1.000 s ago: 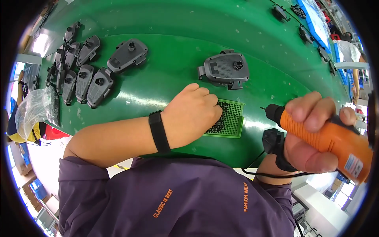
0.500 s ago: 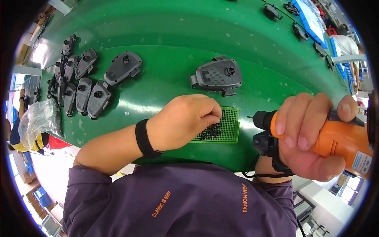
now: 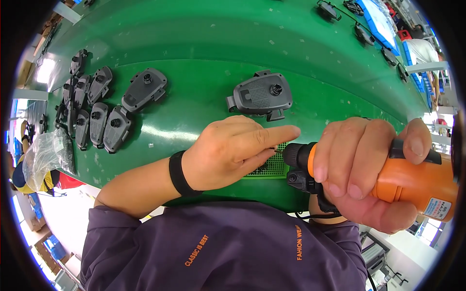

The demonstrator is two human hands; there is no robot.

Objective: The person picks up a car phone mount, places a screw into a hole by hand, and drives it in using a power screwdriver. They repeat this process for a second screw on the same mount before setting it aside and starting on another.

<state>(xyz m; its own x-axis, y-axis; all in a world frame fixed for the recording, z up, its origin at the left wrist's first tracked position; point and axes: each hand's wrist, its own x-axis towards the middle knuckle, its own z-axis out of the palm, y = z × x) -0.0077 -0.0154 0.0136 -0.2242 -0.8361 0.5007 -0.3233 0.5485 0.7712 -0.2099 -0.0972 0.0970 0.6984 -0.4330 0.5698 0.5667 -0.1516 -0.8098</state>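
Note:
My right hand (image 3: 369,169) grips an orange electric screwdriver (image 3: 412,182) with a black nose (image 3: 297,156), held level and pointing left. My left hand (image 3: 233,148), a black band on its wrist, pinches a small screw against the driver's tip, index finger stretched out. Under both hands lies a small green tray (image 3: 274,167) of dark screws, mostly hidden. A dark grey plastic holder (image 3: 262,94) with a round knob rests on the green table (image 3: 194,39) just beyond my left hand.
Several more grey holders (image 3: 104,114) lie in a cluster at the far left of the table. A clear plastic bag (image 3: 46,157) hangs off the left edge. Other dark parts (image 3: 361,34) sit along the far right, near a blue bin (image 3: 381,19).
My left hand has lifted from the screw tray and brought a screw to the driver's tip. The right hand has moved the screwdriver left, toward it.

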